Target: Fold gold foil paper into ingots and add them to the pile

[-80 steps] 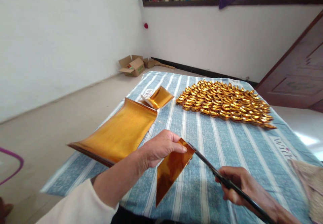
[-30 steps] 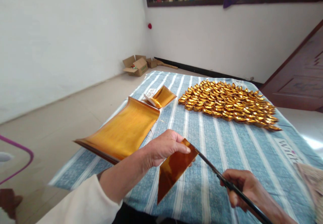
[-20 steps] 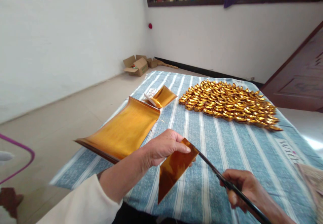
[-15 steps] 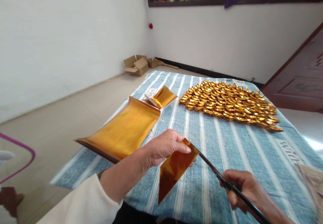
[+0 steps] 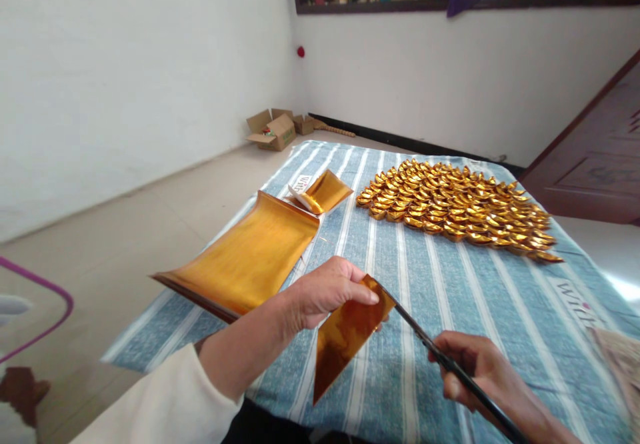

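While the left hand pinches a gold foil sheet, the right hand beside it grips black scissors touching the sheet's edge.

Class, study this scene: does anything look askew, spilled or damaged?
Mildly: the large gold foil stack overhangs the striped cloth's left edge, its ends curling up. The folded gold ingots lie neatly grouped; nothing looks spilled or torn.

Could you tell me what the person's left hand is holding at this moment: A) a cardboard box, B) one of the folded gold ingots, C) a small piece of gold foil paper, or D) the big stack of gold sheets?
C: the left hand pinches a small piece of gold foil paper by its top edge, while the right hand holds black scissors against it.
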`<state>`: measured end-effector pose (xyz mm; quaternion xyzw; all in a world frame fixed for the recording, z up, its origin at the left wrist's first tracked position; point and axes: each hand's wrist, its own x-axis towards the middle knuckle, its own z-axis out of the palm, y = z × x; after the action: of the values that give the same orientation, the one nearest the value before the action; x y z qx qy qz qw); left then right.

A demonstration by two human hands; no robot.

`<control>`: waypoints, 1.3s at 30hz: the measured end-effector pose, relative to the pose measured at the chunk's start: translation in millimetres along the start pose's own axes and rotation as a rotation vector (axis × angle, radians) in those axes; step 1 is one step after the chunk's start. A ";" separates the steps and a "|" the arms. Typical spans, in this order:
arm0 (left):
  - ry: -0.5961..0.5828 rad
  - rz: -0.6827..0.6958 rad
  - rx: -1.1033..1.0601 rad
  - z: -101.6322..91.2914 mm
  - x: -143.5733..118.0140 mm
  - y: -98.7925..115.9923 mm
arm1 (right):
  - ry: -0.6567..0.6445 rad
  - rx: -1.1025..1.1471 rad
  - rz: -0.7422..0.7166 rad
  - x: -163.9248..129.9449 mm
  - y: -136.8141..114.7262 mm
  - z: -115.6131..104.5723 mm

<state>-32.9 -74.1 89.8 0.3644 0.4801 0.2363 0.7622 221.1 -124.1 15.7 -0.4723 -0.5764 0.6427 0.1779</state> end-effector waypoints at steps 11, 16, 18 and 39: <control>0.008 0.000 -0.014 -0.1 0.0 -0.3 | 0.014 0.075 0.090 0.2 1.3 1.6; -0.017 -0.007 -0.022 -0.6 0.0 -0.4 | 0.034 0.083 0.123 1.2 1.8 3.4; -0.017 -0.006 -0.021 -1.0 0.1 -0.8 | 0.041 0.084 0.142 2.0 1.3 3.8; -0.045 -0.003 -0.029 -2.4 1.0 -4.1 | -0.029 -0.018 0.041 2.7 -12.2 3.4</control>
<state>-34.6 -75.1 85.4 0.3579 0.4601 0.2338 0.7782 213.2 -120.6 25.3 -0.4761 -0.5748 0.6480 0.1520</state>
